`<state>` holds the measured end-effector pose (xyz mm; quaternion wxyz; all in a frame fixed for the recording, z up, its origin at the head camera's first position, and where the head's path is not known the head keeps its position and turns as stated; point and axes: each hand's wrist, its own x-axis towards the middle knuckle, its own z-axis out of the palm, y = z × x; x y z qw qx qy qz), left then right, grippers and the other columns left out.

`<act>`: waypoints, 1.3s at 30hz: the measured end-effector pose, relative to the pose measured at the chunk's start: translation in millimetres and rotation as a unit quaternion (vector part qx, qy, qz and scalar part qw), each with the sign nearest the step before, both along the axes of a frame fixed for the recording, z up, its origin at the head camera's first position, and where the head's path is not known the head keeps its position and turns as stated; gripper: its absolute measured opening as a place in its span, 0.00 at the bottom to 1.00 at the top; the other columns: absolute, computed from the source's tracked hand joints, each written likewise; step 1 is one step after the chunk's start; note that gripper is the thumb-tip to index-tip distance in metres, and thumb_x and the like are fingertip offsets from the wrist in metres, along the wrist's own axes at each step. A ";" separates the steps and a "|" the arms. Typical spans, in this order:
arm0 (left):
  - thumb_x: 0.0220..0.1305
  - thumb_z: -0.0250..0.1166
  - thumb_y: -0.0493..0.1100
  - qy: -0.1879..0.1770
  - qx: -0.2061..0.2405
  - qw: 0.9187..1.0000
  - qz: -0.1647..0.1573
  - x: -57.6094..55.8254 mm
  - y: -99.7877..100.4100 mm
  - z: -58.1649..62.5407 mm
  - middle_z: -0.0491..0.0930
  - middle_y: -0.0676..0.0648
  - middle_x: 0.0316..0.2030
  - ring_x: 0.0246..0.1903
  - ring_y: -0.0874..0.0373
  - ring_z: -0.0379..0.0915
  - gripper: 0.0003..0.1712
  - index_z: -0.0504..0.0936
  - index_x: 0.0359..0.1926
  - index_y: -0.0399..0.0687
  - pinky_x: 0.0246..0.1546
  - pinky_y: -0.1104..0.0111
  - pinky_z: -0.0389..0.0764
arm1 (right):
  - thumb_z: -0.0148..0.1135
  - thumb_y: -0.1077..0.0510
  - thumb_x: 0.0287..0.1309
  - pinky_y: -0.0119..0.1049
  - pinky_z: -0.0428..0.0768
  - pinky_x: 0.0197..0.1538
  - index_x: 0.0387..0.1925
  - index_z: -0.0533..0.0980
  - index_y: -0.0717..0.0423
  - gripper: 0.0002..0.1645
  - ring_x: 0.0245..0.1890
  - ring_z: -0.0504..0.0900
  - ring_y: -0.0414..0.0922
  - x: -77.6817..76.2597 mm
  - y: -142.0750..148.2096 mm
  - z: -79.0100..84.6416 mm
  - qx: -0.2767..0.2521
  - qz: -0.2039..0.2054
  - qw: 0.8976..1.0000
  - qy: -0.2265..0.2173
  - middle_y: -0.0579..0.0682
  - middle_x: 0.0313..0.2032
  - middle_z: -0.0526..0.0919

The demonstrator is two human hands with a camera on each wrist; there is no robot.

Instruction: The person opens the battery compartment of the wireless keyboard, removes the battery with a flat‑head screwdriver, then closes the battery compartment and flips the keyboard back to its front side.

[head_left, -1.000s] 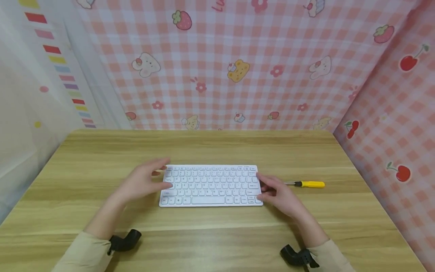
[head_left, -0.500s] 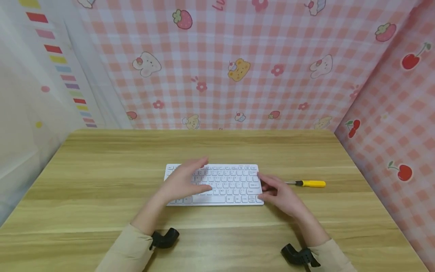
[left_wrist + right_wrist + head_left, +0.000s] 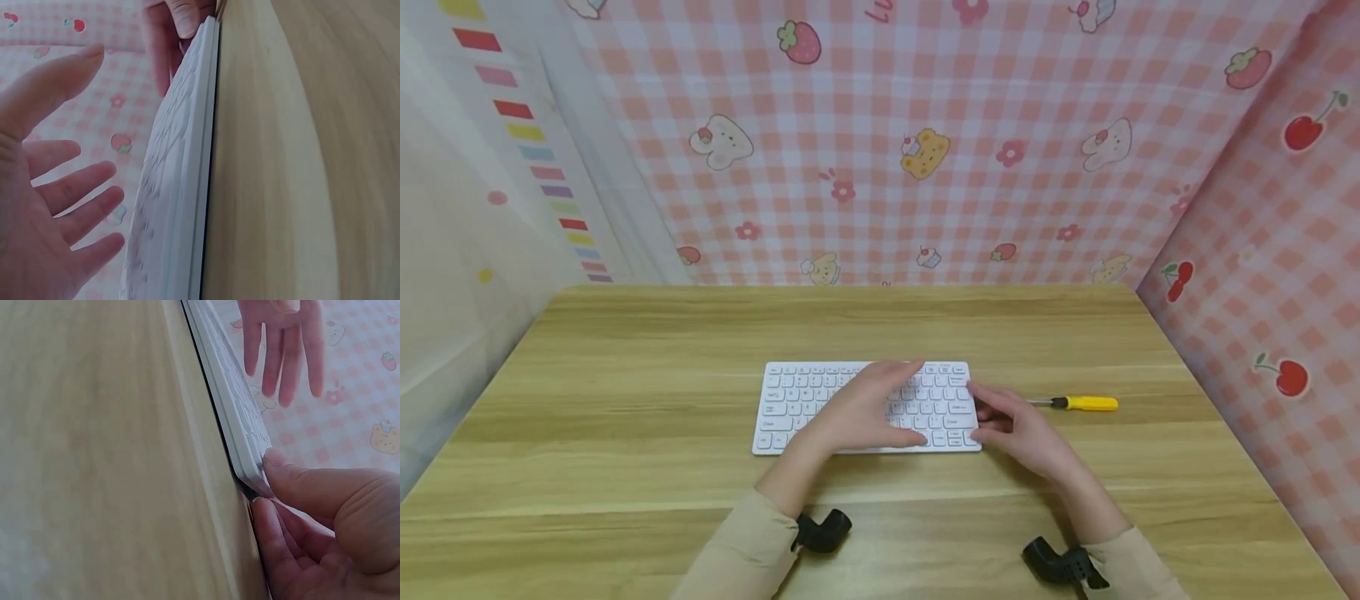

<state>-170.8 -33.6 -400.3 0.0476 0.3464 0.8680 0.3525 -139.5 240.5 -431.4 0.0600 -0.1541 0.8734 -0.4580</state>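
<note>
A white compact keyboard lies flat on the wooden table, its keys facing up. Over its middle and right part is my left hand, fingers spread and holding nothing. The left wrist view shows a gap between that hand and the keyboard. At the keyboard's right end, my right hand pinches the near corner. In the right wrist view, its thumb lies on the top edge and its curled fingers are against the end. The keys below my left hand are hidden in the head view.
A screwdriver with a yellow handle lies just right of my right hand, its shaft pointing toward the keyboard. Pink checked cloth hangs behind the wooden table and along its right side. Black wrist mounts sit by both sleeves.
My left hand has moved right, from the keyboard's left end to above its middle and right part. My right hand stays at the right end, and the keyboard has not visibly moved.
</note>
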 end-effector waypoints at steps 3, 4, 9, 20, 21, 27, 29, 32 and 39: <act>0.47 0.78 0.58 0.006 -0.009 1.000 -0.002 -1.1 10.0 -1.1 0.65 0.43 0.70 0.70 0.48 0.58 0.59 0.61 0.75 0.44 0.70 0.58 0.57 | 0.69 0.68 0.57 0.33 0.80 0.52 0.66 0.70 0.65 0.36 0.48 0.79 0.51 1.2 1.7 1.0 -0.007 0.007 1.000 0.001 0.62 0.56 0.75; 0.46 0.79 0.59 0.012 -0.011 1.000 -0.003 -1.7 13.3 -1.6 0.65 0.44 0.70 0.70 0.48 0.57 0.60 0.60 0.75 0.45 0.70 0.59 0.57 | 0.69 0.68 0.57 0.33 0.80 0.52 0.66 0.70 0.65 0.35 0.48 0.79 0.51 1.9 2.5 1.7 -0.008 0.009 1.000 0.001 0.62 0.56 0.76; 0.43 0.79 0.63 0.054 -0.035 0.998 -0.015 -5.2 29.4 -0.9 0.62 0.43 0.72 0.70 0.48 0.56 0.64 0.58 0.76 0.44 0.71 0.59 0.54 | 0.67 0.67 0.60 0.40 0.80 0.54 0.63 0.72 0.68 0.30 0.49 0.80 0.52 6.1 7.7 6.6 -0.033 0.029 0.999 0.000 0.62 0.55 0.78; 0.38 0.79 0.69 0.090 -0.110 0.990 -0.006 -13.0 58.7 -10.7 0.60 0.39 0.72 0.71 0.43 0.52 0.65 0.63 0.74 0.49 0.70 0.41 0.49 | 0.64 0.66 0.63 0.33 0.81 0.49 0.62 0.71 0.71 0.27 0.46 0.83 0.52 9.8 25.5 16.2 -0.033 0.040 0.998 0.040 0.62 0.50 0.83; 0.37 0.79 0.69 0.089 -0.118 0.989 -0.003 -13.1 60.8 -11.8 0.59 0.39 0.72 0.71 0.43 0.52 0.66 0.63 0.75 0.50 0.70 0.41 0.48 | 0.64 0.66 0.63 0.32 0.80 0.49 0.62 0.71 0.71 0.27 0.46 0.83 0.51 9.8 27.1 17.9 -0.034 0.036 0.998 0.042 0.62 0.49 0.83; 0.33 0.77 0.75 0.098 -0.165 0.981 0.004 -14.8 73.0 -16.7 0.57 0.40 0.73 0.72 0.44 0.49 0.68 0.61 0.75 0.56 0.70 0.40 0.45 | 0.64 0.65 0.64 0.29 0.79 0.50 0.63 0.71 0.70 0.28 0.46 0.83 0.47 9.2 37.5 26.3 -0.041 0.011 0.998 0.047 0.63 0.50 0.82; 0.33 0.76 0.76 0.100 -0.181 0.978 0.004 -15.2 76.5 -17.4 0.56 0.41 0.74 0.73 0.44 0.48 0.68 0.62 0.75 0.57 0.70 0.40 0.45 | 0.63 0.65 0.64 0.28 0.79 0.50 0.64 0.70 0.70 0.28 0.46 0.83 0.45 8.2 41.0 27.9 -0.043 0.005 0.998 0.053 0.64 0.50 0.82; 0.32 0.76 0.76 0.102 -0.210 0.972 0.001 -15.0 80.8 -17.3 0.54 0.41 0.74 0.73 0.45 0.46 0.68 0.62 0.75 0.59 0.70 0.40 0.43 | 0.62 0.65 0.65 0.25 0.78 0.50 0.65 0.70 0.68 0.28 0.46 0.82 0.41 6.4 45.3 31.1 -0.042 -0.004 0.997 0.060 0.64 0.50 0.82; 0.35 0.76 0.75 0.100 -0.242 0.965 0.002 -14.8 85.0 -18.5 0.49 0.40 0.76 0.74 0.46 0.43 0.64 0.64 0.74 0.61 0.71 0.41 0.41 | 0.60 0.63 0.68 0.23 0.77 0.50 0.67 0.69 0.63 0.27 0.47 0.80 0.34 1.9 48.3 39.9 -0.046 -0.030 0.996 0.065 0.63 0.51 0.82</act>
